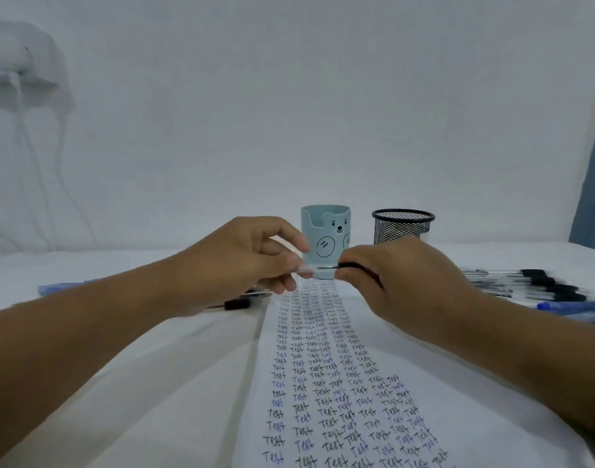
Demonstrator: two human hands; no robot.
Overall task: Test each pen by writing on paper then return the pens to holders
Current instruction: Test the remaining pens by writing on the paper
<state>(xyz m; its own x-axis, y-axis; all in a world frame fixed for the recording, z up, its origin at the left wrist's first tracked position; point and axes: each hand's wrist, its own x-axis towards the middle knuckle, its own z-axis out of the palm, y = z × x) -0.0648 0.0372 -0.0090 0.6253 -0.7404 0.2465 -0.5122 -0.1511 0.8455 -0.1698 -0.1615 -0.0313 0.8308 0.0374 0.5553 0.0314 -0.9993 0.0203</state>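
Note:
Above the far end of the paper, I hold one pen level between both hands. My left hand grips its clear barrel, and my right hand pinches the black end piece. A thin dark section of the pen shows in the gap between them. The paper is covered with several columns of "Test" in black and blue ink. Right behind the hands stands the light-blue bear holder, with the black mesh holder to its right. No pens show above either rim.
A row of several black-capped pens lies on the white cloth at right, with blue pens nearer me. Under my left hand lies a black-capped pen, and a blue pen farther left. A white wall stands close behind.

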